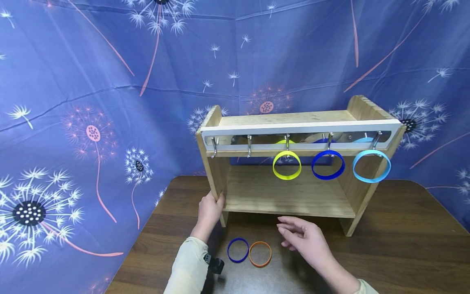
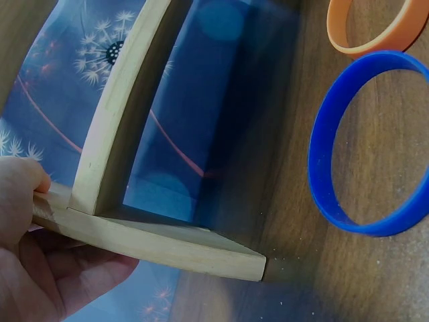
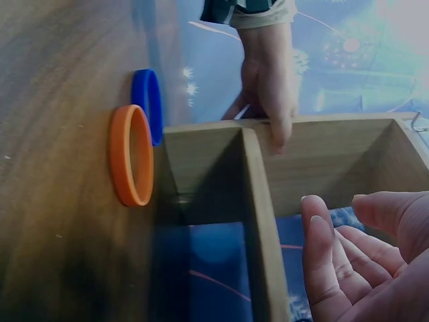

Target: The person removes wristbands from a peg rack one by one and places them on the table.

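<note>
My left hand (image 1: 209, 210) grips the left side panel of a wooden shelf (image 1: 286, 196), thumb on the inner face and fingers outside. In front of the shelf, my right hand (image 1: 306, 241) hovers above the table with loosely bent fingers and nothing in its grasp. A dark blue silicone wristband (image 1: 228, 251) and an orange wristband (image 1: 260, 266) lie side by side on the table between the hands. From hooks on the shelf's upper rail hang a yellow wristband (image 1: 287, 177), a blue wristband (image 1: 328, 177) and a light blue wristband (image 1: 371, 180).
A white-edged hook rail (image 1: 301, 126) with several metal hooks runs across the shelf's front. The shelf stands on a brown wood-grain table (image 1: 411, 228), and a blue cloth (image 1: 183, 134) with a dandelion print covers the wall behind.
</note>
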### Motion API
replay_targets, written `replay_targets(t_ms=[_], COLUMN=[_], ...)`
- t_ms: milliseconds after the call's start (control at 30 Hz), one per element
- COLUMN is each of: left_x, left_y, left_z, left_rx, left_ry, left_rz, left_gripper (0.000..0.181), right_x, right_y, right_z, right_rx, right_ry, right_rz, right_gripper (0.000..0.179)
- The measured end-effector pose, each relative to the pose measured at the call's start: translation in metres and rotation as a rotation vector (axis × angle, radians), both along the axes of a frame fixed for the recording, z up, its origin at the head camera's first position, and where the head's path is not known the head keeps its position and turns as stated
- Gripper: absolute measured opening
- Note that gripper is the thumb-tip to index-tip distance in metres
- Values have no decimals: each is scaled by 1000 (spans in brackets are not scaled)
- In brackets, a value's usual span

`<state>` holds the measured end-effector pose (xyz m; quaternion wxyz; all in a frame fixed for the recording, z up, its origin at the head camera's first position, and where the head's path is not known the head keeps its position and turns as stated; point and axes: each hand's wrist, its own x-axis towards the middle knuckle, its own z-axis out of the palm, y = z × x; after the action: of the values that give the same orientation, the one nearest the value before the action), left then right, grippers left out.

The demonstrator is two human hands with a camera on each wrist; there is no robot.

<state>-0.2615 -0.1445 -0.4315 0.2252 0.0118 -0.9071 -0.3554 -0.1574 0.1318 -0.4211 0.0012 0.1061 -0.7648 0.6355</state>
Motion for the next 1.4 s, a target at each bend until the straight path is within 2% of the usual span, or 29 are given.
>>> replay_targets(t_ms=[200, 500, 833, 1267, 1400], left_x=[0, 1, 1, 0, 0], left_y=[0, 1, 1, 0, 0], left_z=[0, 1, 0, -2, -2], left_rx=[7, 1, 4, 1, 0], left_ry=[-5, -3, -3, 7, -2], left_rz=[-2, 2, 5, 4, 6], left_gripper=[27, 28, 27, 27, 27], right_x=[-2, -2, -5, -15, -18], right_y=[4, 9, 16, 18, 18], right_z=[11, 30, 43, 60, 65], right_rx=[-2, -41, -41, -85, -117], right_ry=[0, 128, 212, 221, 219], right_rz=[-44, -61, -51, -69, -52], right_gripper=[36, 37, 35, 42, 44])
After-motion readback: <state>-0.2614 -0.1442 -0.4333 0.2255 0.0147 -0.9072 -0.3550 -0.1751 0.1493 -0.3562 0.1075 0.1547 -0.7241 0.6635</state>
